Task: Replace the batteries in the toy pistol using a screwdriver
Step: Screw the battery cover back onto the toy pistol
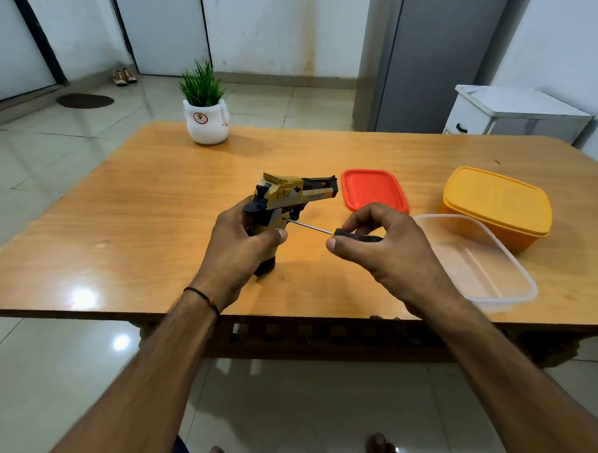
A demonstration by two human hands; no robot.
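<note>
Gripping toy pistol (289,196) in left hand (237,249), butt down near table (136,216), to steady it; pinching screwdriver (354,238) handle in right hand (388,253), tip at grip-side screw, probably freeing battery cover.

The wooden table (152,205) is gleaming under a smooth varnish, with light pooling on it in soft patches. The toy pistol (289,192) is showing moulded plastic, mostly matt. The screwdriver (311,227) is glinting along its thin metal shaft (the dark handle is looking like plastic). The red lid (371,189), yellow box (495,200) and clear tub (480,263) are reading as smooth plastic, the tub translucent, and the floor tiles (57,374) are shining glossy.
</note>
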